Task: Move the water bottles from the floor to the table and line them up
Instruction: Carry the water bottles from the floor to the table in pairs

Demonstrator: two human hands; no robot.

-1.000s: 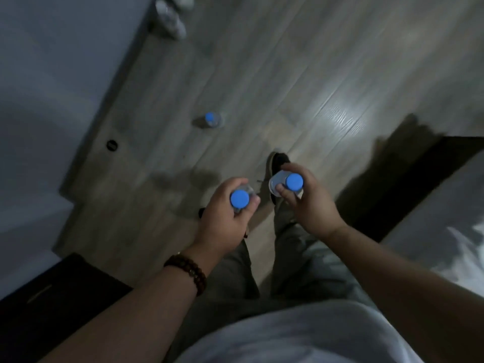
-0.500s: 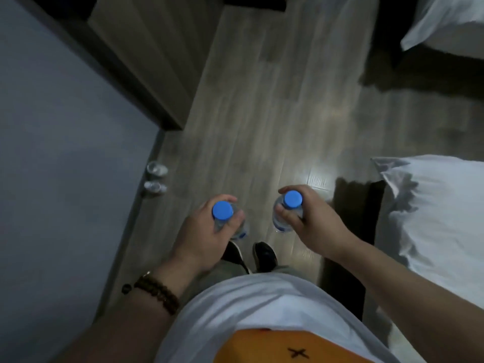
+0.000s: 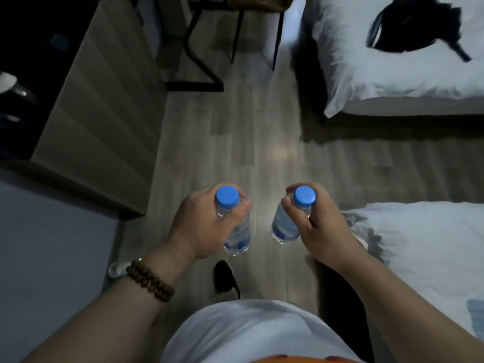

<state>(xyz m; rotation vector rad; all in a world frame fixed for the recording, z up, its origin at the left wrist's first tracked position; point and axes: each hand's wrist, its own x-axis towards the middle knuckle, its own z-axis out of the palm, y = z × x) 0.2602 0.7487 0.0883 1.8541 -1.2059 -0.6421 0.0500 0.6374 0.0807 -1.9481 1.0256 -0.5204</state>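
The left hand [image 3: 199, 226] is gripping the left bottle [image 3: 238, 237] round its neck and shoulder, thumb across the front just under the blue cap. The right hand [image 3: 324, 231] is holding the right bottle [image 3: 284, 226] the same way, so neither hand is free. Both bottles are hanging off the floor [image 3: 262, 153] with their long axes roughly upright, caps above the fingers and bases below them, a clear gap between the two. A black-legged frame [image 3: 193, 51] with a brown top edge is standing well ahead of both hands, a little to the left hand's side. I am taking it to be the table, though its top is cut off. The hands are riding level, neither one clearly nearer to it. The carry looks to be straight forward, and the bottles should need no turning before going down base first.
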